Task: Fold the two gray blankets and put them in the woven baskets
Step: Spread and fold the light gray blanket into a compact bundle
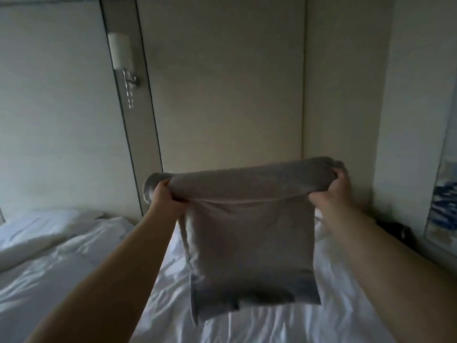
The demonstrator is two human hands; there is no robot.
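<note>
Reaching out over the white bed sheet, both arms are holding the gray blanket up in the air, so it is hanging flat and clear of the bedding, probably to square its edges for another fold. The left hand and right hand are each gripping a top corner, fingers curled into the cloth. Beyond, a wall lamp is hanging; no woven basket is showing.

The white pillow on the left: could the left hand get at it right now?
Probably not yet: the left hand grips the gray blanket, though nothing blocks the way to the pillow.
</note>
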